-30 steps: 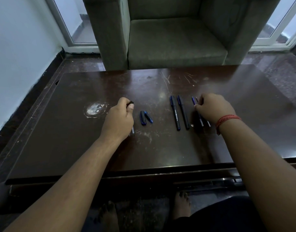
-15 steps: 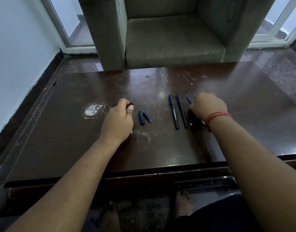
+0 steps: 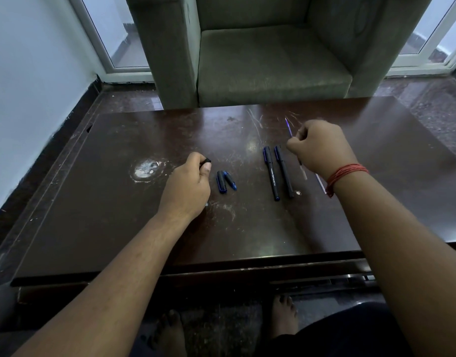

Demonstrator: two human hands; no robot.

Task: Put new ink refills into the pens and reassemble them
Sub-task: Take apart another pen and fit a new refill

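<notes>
left hand (image 3: pixel 187 185): gripping a slim black pen barrel (image 3: pixel 205 161)
right hand (image 3: pixel 318 148): pinching a thin blue ink refill (image 3: pixel 288 126)
progress: barely started I reckon, two black-and-blue pens (image 3: pixel 278 173) mid-tabletop (image 3: pixel 118 228) look assembled

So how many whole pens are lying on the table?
2. Both lie side by side between the hands: the blue-capped pen on the left, the black pen right beside it. The hands may hide more parts.

A grey-green armchair (image 3: pixel 270 55) stands behind the scratched dark table (image 3: pixel 118 202); a white-framed glass door (image 3: pixel 111 34) beyond.
</notes>
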